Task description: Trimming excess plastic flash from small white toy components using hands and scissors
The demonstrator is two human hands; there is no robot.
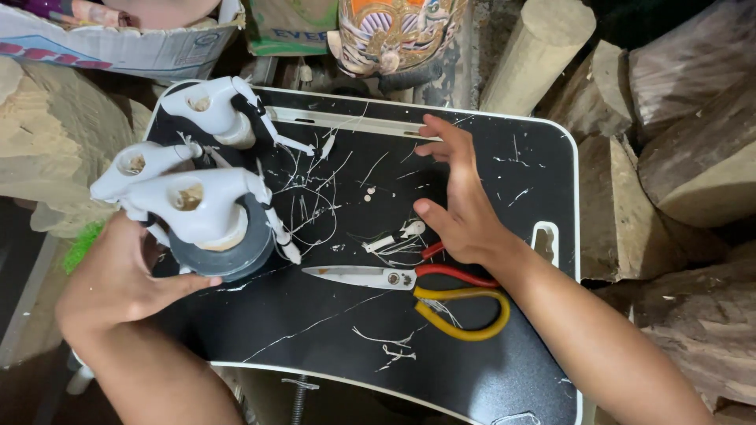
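My left hand (118, 279) rests against a roll of grey tape (228, 252) at the left of a black tray table (331, 338). A white carved mask piece (201, 203) sits on top of the roll; two more white pieces (213, 106) (146, 161) lie behind it. My right hand (461, 197) hovers open over the table's middle, fingers spread, holding nothing. Just below it lie scissors (417, 283) with one red and one yellow handle, blades pointing left. Small white scraps (390, 240) and dried white strands are scattered on the table.
Wooden logs (677, 157) are stacked to the right, and a pale carved wood block (55, 134) stands at the left. A painted mask (394, 31) and a cardboard box (118, 39) sit behind the table. The table has a white rim and a slot (545, 240) at the right.
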